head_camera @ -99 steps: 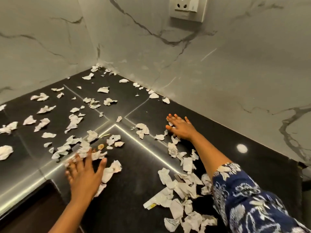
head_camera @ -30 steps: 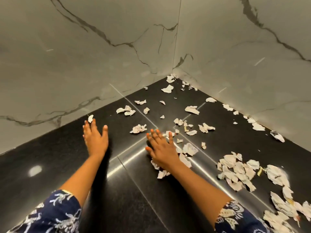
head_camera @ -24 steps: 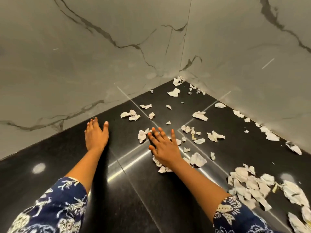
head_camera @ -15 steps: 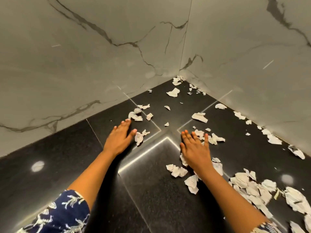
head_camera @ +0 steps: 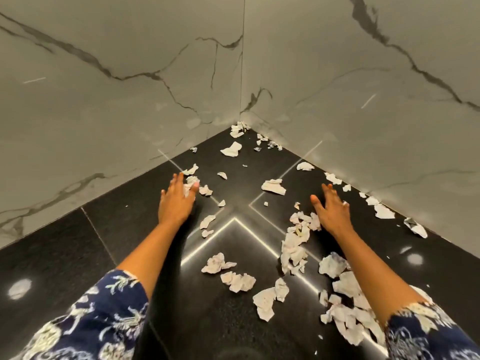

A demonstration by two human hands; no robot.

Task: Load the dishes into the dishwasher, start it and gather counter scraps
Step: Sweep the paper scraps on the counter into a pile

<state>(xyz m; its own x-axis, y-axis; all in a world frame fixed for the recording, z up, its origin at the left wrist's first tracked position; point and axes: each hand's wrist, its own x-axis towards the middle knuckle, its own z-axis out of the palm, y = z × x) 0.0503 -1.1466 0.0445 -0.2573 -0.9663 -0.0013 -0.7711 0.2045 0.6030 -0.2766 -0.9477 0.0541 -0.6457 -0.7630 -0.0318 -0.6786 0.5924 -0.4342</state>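
Left hand (head_camera: 178, 202): flat on the black counter (head_camera: 124, 229), fingers straight and spread, holding nothing, fingertips among a few paper scraps (head_camera: 205, 190). Right hand (head_camera: 333, 213): likewise flat and open, a ridge of scraps lying against its thumb side and running back beside the forearm. The scraps are white, torn and crumpled, some faintly printed. Others lie between the hands, beyond the fingertips toward the corner of the grey-veined marble walls (head_camera: 130, 100), and along the wall outside the right hand.
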